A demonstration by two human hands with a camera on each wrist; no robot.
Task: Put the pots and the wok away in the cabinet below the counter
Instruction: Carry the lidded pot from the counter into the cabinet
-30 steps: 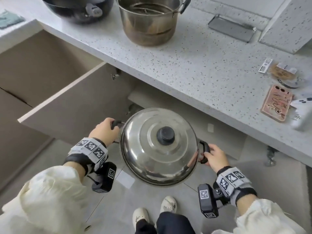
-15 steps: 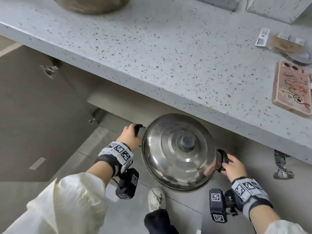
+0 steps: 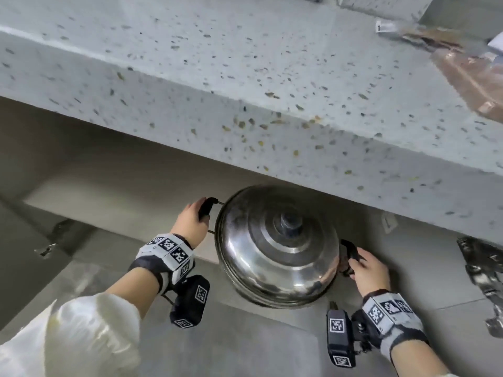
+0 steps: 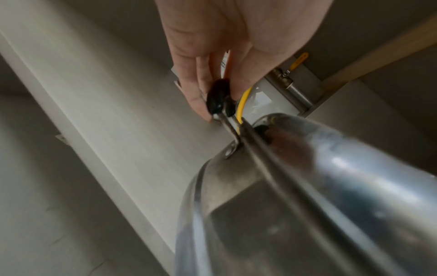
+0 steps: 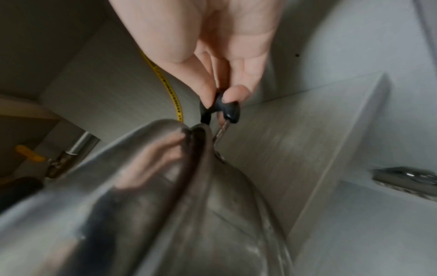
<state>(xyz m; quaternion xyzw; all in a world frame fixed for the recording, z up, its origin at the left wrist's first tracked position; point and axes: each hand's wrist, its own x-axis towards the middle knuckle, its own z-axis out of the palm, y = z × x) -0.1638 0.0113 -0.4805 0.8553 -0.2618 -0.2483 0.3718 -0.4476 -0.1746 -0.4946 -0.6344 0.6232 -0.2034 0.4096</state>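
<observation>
Sleeves of pale cream fabric (image 3: 81, 336) cover both forearms at the bottom of the head view, and each of the two wrists wears a grey band printed with black-and-white square markers and carries one black camera block below it. Ahead of them sits one round stainless-steel pot with a domed, stepped steel lid (image 3: 277, 248) and a single dark knob (image 3: 291, 223) at the centre of the lid. The pot has two black loop handles, one on each side. The left hand (image 3: 190, 224) grips the left handle (image 4: 218, 99): the left wrist view shows the fingers (image 4: 192, 87) curled round the black grip from one side and the thumb closing on it from the other. The right hand (image 3: 368, 270) holds the right handle (image 5: 224, 110) in the same way, fingertips pinching the black grip with the thumb pressed on it. The pot is level between the two hands at the mouth of the open cabinet (image 3: 122, 186), partly under the overhanging edge of the one speckled grey stone counter (image 3: 245, 77); whether its base rests on the cabinet floor cannot be told. Deeper inside the cabinet, both wrist views show one yellow hose (image 5: 170, 87) and a metal valve with a yellow lever (image 4: 286, 74). On the counter's far right lie a blurred pinkish flat object (image 3: 473, 77) and a small white label (image 3: 386, 27).
</observation>
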